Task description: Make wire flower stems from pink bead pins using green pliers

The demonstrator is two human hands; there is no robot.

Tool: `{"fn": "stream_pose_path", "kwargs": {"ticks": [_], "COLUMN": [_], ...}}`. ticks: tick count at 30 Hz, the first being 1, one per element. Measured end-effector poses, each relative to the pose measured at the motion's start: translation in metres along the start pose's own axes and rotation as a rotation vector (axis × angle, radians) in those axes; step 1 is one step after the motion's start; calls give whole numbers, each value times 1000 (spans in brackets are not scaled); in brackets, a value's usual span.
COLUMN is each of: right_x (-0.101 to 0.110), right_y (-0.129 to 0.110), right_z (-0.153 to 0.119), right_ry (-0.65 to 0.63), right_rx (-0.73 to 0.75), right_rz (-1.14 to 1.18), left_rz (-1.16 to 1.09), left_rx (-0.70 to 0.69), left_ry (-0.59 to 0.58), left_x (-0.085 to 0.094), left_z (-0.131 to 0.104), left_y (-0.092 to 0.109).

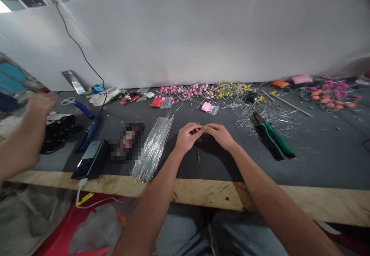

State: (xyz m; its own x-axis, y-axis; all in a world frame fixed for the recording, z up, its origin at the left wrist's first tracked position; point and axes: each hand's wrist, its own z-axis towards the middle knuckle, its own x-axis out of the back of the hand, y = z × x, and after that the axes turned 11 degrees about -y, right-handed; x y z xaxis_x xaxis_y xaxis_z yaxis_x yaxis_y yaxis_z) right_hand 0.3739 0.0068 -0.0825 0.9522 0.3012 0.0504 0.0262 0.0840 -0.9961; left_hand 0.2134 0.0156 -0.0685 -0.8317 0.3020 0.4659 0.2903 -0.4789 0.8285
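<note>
My left hand [187, 136] and my right hand [219, 133] meet fingertip to fingertip above the dark tabletop. Both are closed in a pinch, on something small and dark pink that is mostly hidden by the fingers. Below them a short twisted wire [198, 155] lies on the table. A bundle of straight silver wires [154, 148] is left of my left hand. Pliers with green handles [276, 138] rest to the right, their jaws over a heap of loose wire pieces [245, 118]. Behind my hands lies a pink clay piece [206, 106] on a small clear bag.
Pink-tipped wires [190, 91], yellow-tipped wires [234, 88] and orange-and-magenta-tipped wires [332, 94] line the back by a pale partition [202, 36]. At left are a black power bank [92, 159], a blue tool [90, 131] and another person's arm [23, 140].
</note>
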Motion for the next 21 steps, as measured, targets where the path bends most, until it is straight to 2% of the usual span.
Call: {"fn": "stream_pose_path", "kwargs": {"ticks": [12,21], "right_x": [0,-1], "right_y": [3,3], "right_z": [5,6], "right_ry": [4,27], "right_rx": [-9,2], "right_rz": [-29,49], "left_rz": [10,26], "left_rx": [34,36], "left_ry": [21,25], "left_x": [0,-2], "left_z": [1,3], "left_y": [0,1]}}
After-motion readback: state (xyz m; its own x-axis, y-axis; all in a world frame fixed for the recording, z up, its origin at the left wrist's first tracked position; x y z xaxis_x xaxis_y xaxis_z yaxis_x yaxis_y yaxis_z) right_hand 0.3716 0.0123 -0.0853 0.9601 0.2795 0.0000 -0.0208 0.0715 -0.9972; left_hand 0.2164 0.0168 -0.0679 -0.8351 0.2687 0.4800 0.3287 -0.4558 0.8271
